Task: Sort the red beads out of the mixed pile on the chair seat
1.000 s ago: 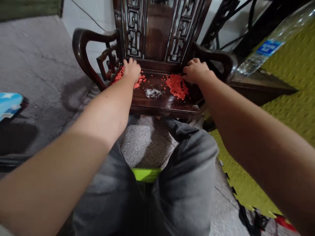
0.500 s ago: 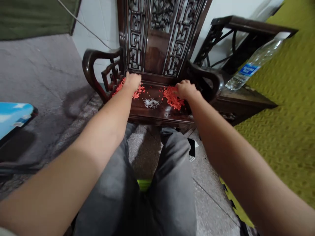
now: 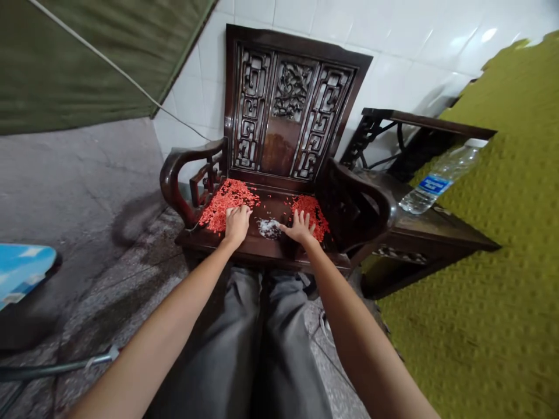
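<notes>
A dark carved wooden armchair [image 3: 290, 110] holds loose grains on its seat. Red-orange grains lie in a wide heap at the left [image 3: 227, 201] and a smaller heap at the right [image 3: 311, 212]. Between them sits a small pile of white grains [image 3: 268, 228]. My left hand [image 3: 237, 226] rests palm down on the seat, touching the lower edge of the left heap. My right hand [image 3: 299, 227] lies flat with fingers spread, its fingertips close to the white pile and the right heap. Neither hand visibly holds anything.
A dark wooden side table [image 3: 419, 233] with a plastic water bottle [image 3: 439, 180] on it stands right of the chair. White wall tiles [image 3: 393, 64] rise behind. A green mat [image 3: 471, 326] fills the right, and a blue object [image 3: 21, 273] lies on the concrete floor at left.
The view has tilted upward and drawn back, showing the whole chair. Both hands have moved toward the seat's front middle, and the right hand has left the right heap's top for the white pile.
</notes>
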The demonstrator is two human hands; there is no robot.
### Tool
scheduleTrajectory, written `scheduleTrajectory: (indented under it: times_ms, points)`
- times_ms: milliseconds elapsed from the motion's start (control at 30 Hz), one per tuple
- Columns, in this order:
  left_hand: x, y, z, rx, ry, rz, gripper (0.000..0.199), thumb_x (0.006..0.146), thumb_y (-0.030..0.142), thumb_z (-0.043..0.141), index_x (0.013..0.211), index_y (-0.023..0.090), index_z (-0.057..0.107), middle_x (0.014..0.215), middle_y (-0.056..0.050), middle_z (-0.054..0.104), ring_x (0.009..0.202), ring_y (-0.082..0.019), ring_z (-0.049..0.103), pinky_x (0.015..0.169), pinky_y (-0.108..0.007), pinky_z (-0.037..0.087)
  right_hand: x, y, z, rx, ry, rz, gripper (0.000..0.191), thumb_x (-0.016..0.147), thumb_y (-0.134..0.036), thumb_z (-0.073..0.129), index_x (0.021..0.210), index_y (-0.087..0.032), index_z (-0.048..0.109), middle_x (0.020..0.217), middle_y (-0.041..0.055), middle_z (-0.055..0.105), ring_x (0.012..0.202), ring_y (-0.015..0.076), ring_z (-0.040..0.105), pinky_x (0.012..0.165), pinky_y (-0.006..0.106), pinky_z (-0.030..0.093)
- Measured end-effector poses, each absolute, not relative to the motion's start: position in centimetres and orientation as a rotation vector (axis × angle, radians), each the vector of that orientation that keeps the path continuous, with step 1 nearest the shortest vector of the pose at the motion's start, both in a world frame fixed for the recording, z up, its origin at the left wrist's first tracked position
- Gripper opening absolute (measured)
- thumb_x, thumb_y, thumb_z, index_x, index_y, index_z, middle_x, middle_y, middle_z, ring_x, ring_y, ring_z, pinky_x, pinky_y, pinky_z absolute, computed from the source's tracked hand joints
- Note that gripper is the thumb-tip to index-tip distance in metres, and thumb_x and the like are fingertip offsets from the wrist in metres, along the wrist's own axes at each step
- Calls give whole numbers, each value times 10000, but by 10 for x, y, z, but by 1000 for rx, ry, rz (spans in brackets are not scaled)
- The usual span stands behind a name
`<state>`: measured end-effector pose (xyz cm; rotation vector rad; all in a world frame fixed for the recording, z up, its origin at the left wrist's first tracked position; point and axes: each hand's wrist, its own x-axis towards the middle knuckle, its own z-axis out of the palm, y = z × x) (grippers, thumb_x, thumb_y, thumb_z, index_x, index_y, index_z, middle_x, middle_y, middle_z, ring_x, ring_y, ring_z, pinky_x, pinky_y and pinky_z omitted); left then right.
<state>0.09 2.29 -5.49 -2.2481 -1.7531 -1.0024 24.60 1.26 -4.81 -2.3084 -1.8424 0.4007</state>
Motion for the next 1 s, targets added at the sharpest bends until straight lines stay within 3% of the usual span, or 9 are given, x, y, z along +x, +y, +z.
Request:
scheduleTrajectory:
  times_ms: [433,633,733,800,867,933,1000]
  points:
    - [11,28,-54,-2363,-1526,-1055,229,1070,307,415,1050,215,623,1038,-95,743,1003,-254,643,1079,-428,335,242,42,-54,-2437,-1927,435,1350,703,-874,575,1639,-202,-130,1689,94,-239,1546,333,-249,1185,688,-84]
    - [8,24,-54,-2363,-1504,-1096,227,1072,307,419,1058,217,628,1029,-88,740,964,-238,654,1052,-432,360,249,47,-52,-2303,-1877,416,1249,759,-855,543,1652,-225,-63,1706,76,-181,1562,329,-206,1181,706,-77]
    - [9,21,-55,-2377,-1513,-1117,219,1073,312,426,1061,219,624,1003,-80,742,940,-232,661,1014,-418,382,252,45,-46,-2196,-1828,330,1089,827,-819,511,1656,-247,96,1722,82,-108,1569,315,-185,1201,686,-25]
    - [12,19,-56,-2394,-1507,-1132,211,1073,316,432,1053,222,619,990,-72,744,933,-228,667,980,-400,399,251,42,-43,-2133,-1802,287,862,876,-772,500,1573,-281,372,1731,68,-41,1572,321,-165,1203,679,15]
    - [15,15,-56,-2409,-1495,-1147,204,1072,320,439,1039,222,615,985,-65,745,930,-223,672,960,-387,411,250,40,-41,-2079,-1803,250,594,923,-695,509,1358,-304,614,1733,33,46,1574,336,-137,1193,688,46]
    - [20,12,-58,-2417,-1489,-1163,200,1072,321,443,1040,219,612,973,-59,745,919,-219,677,955,-383,417,247,38,-42,-2032,-1826,205,399,967,-590,512,1172,-308,707,1718,-1,163,1577,342,-99,1179,703,83]
    - [25,10,-59,-2423,-1489,-1180,186,1072,311,450,1056,218,610,945,-52,746,895,-213,683,954,-384,423,244,35,-44,-2006,-1852,168,316,994,-494,500,1101,-302,727,1679,-9,290,1579,344,-46,1167,709,130]
